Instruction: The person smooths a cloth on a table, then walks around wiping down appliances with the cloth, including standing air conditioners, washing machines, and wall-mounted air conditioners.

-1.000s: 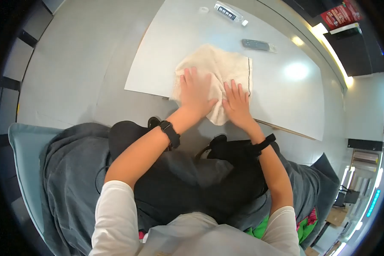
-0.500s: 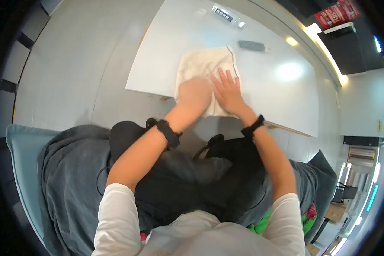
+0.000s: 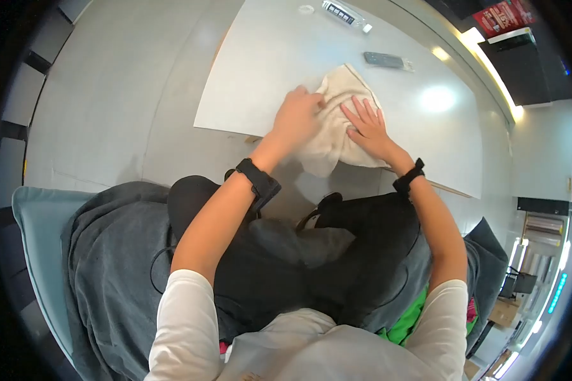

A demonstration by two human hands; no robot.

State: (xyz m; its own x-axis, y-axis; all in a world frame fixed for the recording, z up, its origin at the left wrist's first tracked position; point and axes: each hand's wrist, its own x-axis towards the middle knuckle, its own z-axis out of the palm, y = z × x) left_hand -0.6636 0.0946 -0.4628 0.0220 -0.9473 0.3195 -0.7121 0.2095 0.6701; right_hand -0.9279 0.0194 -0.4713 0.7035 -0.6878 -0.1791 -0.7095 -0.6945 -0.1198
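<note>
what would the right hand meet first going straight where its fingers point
The right hand would likely meet the far part of the cloth, then bare tabletop; depth is unclear.

The one view comes from a camera on the person's head, facing forward and steeply down. The shirt (image 3: pixel 286 349) is nearest, at the bottom edge, with the lap (image 3: pixel 286 273) above it. Farther off, above centre, lie the left hand (image 3: pixel 297 117) and right hand (image 3: pixel 370 134). The table (image 3: pixel 267 63) runs out past the top edge. The wide lens bows straight lines, and dark rounded borders close the corners.
</note>
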